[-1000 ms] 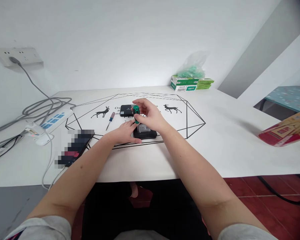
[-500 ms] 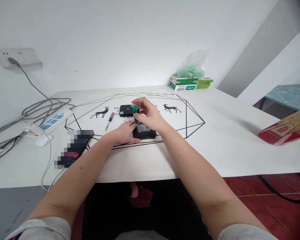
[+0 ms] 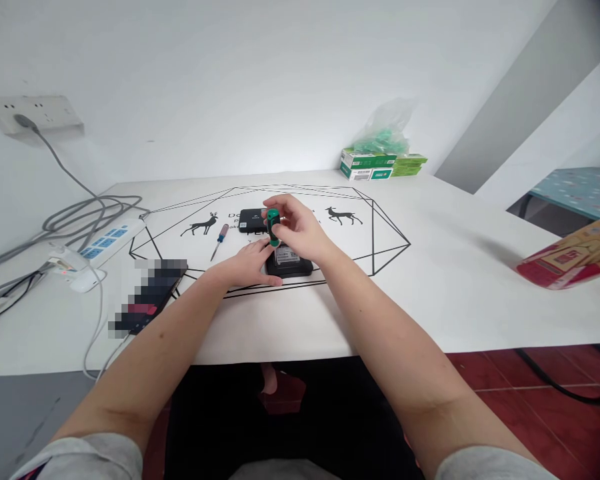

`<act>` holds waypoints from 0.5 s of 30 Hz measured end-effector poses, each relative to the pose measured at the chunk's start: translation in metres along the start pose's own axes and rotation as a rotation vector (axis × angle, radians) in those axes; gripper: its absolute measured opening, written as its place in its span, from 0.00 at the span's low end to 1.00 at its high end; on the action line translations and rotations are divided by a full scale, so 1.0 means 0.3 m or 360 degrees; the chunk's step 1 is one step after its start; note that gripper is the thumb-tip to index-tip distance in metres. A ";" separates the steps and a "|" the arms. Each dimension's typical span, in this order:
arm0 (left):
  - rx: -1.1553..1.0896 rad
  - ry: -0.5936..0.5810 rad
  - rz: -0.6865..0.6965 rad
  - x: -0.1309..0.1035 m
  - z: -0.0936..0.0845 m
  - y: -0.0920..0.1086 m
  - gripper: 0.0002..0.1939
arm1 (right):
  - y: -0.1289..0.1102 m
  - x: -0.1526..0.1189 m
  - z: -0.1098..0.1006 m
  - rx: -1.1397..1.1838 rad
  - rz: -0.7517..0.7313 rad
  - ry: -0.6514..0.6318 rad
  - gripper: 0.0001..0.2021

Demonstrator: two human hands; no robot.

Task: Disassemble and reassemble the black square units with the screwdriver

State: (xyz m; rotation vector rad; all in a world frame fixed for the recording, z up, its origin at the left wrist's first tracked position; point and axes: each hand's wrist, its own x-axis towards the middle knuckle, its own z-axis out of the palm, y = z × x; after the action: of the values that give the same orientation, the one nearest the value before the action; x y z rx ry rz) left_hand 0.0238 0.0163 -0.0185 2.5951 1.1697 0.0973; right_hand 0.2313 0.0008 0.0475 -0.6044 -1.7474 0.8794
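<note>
A green and black screwdriver [image 3: 273, 228] stands nearly upright in my right hand [image 3: 303, 233], thumb and fingers closed around its handle. Its lower end is over the left part of a hard drive [image 3: 288, 255] with a white label, which lies in a black case [image 3: 294, 270]. Whether the tip sits in a screw is too small to tell. My left hand [image 3: 250, 265] grips the case from its left side, thumb at the front and fingers by the screwdriver's shaft. Behind lies a flat black cover [image 3: 251, 220], partly hidden by my right hand.
A small screwdriver [image 3: 222, 235] with a red and blue handle lies left of the cover. Farther left are a phone [image 3: 163, 293] and a power strip [image 3: 113, 240] with cables. Green boxes [image 3: 370, 167] stand at the wall; a red and yellow package [image 3: 565, 260] is at right.
The screwdriver's handle has turned and tilted slightly in my right hand, with the thumb shifted on it. My left hand and the hard drive stay in place.
</note>
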 end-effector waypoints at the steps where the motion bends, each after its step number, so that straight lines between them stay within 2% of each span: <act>1: -0.0004 0.0006 0.0006 0.000 0.000 0.000 0.61 | 0.001 0.000 0.000 0.0033 0.0003 -0.0010 0.21; 5: -0.0010 0.0029 0.0011 -0.002 -0.004 0.008 0.61 | -0.009 0.002 -0.001 -0.0062 -0.0009 -0.0002 0.16; 9: -0.0010 0.0008 0.0015 -0.006 -0.010 0.014 0.60 | -0.013 0.003 -0.001 -0.0205 -0.0059 0.0018 0.17; 15: -0.0008 -0.0020 -0.0042 -0.010 -0.015 0.017 0.61 | -0.004 0.002 -0.001 -0.0194 -0.0016 0.0078 0.23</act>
State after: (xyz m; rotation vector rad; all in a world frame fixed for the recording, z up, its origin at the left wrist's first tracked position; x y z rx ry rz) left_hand 0.0248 0.0119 -0.0125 2.5717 1.1971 0.0782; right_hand 0.2315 0.0006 0.0488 -0.6909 -1.7674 0.7489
